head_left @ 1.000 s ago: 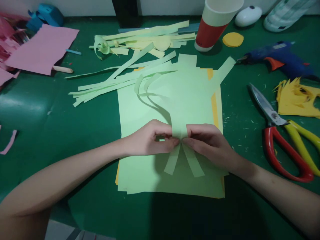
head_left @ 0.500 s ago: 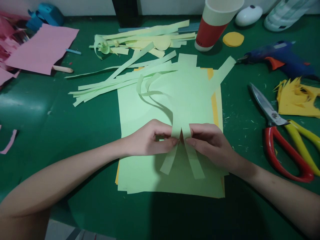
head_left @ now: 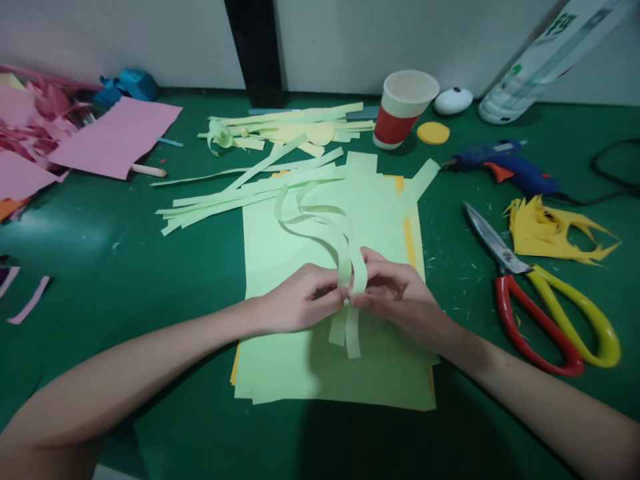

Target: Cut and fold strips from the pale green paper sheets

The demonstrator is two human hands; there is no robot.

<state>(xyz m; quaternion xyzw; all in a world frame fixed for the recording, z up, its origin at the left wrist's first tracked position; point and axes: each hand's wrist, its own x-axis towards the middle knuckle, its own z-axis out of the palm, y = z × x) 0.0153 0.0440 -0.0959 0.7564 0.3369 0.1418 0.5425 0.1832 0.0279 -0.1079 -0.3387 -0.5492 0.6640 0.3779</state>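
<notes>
Two pale green paper strips (head_left: pixel 359 270) curve up and away to the left, their short ends hanging below my fingers. My left hand (head_left: pixel 313 297) is closed in a pinch on the left strip. My right hand (head_left: pixel 395 290) pinches the right strip between thumb and fingers. The hands nearly touch, held above a stack of light green paper sheets (head_left: pixel 285 367) with yellow sheets showing at its edges. More green paper strips (head_left: pixel 215 207) lie across the stack's upper left corner.
Scissors (head_left: pixel 507 260) with red and yellow handles lie at the right, near cut yellow paper (head_left: pixel 540 233) and a blue glue gun (head_left: pixel 510 163). Behind stand a paper cup (head_left: pixel 397 120) and a white bottle (head_left: pixel 530 80). Pink paper (head_left: pixel 120 137) lies at the left.
The two strips were spread apart below my hands; now they hang close together. My right hand has come nearer the left. The camera view has tilted up, showing more wall.
</notes>
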